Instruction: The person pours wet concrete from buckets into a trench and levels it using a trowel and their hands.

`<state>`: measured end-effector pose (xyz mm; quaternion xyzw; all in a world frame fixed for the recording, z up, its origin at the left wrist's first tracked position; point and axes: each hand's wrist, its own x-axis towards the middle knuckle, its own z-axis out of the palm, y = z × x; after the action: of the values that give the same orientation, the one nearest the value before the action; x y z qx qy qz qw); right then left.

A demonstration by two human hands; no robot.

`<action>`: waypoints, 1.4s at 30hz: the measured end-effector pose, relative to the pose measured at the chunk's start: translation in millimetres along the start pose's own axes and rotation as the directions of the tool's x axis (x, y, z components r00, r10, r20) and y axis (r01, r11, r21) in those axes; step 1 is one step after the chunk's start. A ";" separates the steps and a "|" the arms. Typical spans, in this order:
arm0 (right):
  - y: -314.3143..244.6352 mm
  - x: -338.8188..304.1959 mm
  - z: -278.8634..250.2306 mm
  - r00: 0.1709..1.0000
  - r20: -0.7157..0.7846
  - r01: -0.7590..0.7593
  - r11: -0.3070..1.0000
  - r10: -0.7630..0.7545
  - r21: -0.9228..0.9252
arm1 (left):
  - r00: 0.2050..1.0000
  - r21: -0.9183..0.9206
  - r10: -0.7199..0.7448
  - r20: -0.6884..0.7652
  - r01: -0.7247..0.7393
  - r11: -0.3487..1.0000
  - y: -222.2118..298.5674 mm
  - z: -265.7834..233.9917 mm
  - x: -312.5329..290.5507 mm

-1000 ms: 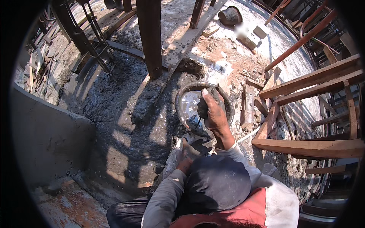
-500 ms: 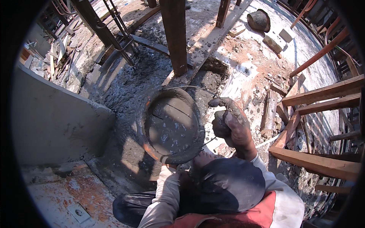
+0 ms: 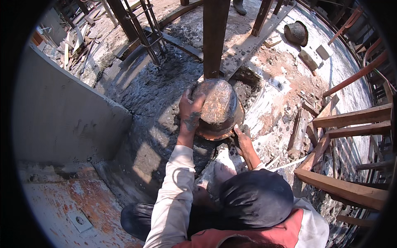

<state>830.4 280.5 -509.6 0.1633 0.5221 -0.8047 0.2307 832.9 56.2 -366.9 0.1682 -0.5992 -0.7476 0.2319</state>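
Note:
A mortar-smeared bucket (image 3: 217, 101) is tipped over, its rounded base up and its rim down toward the ground. My left hand (image 3: 190, 111) grips the bucket's left side near the base, with grey mortar on the back of the hand. On the bucket's lower right, my right hand (image 3: 245, 142) holds it at the rim, thumb on top. Wet grey mortar (image 3: 149, 120) is spread over the ground beneath and left of the bucket. The bucket's mouth and whatever is inside it are hidden.
A wooden post (image 3: 215, 41) stands just beyond the bucket. Left of it rises a rebar cage (image 3: 151, 35). A low grey wall (image 3: 74, 107) bounds the left side; timber framing (image 3: 343, 188) crowds the right. Another bucket (image 3: 295, 33) lies behind blocks (image 3: 308, 60). Someone's boot (image 3: 239, 7) shows at the top.
The bucket went from standing with its mortar-filled mouth facing up to being turned over, and moved right and away. My right hand, coated in mortar and raised beside it, now grips its rim.

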 end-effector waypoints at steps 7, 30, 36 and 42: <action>-80.1 -42.8 -1.7 0.993 0.051 0.104 0.994 -0.105 0.027 | 0.968 0.219 0.248 -0.035 -0.235 0.947 24.8 17.4 -39.3; -18.8 -38.3 66.0 0.882 0.288 0.380 0.925 -0.372 0.032 | 0.988 -0.321 -0.095 -0.124 0.051 0.946 -3.7 -82.3 0.4; -170.3 -41.2 44.6 0.892 0.079 0.439 0.895 -0.444 0.073 | 0.998 -0.091 -0.042 -0.048 0.037 0.995 -37.2 -51.0 -61.5; -315.1 17.1 20.6 0.711 0.117 0.644 0.576 -0.693 -0.503 | 0.934 -0.130 -0.325 0.150 0.345 0.930 -45.0 -37.8 -76.4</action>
<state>644.8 368.0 -269.0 -0.0757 0.7474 -0.6552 -0.0801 910.2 75.0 -421.3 0.2020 -0.5154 -0.8295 0.0749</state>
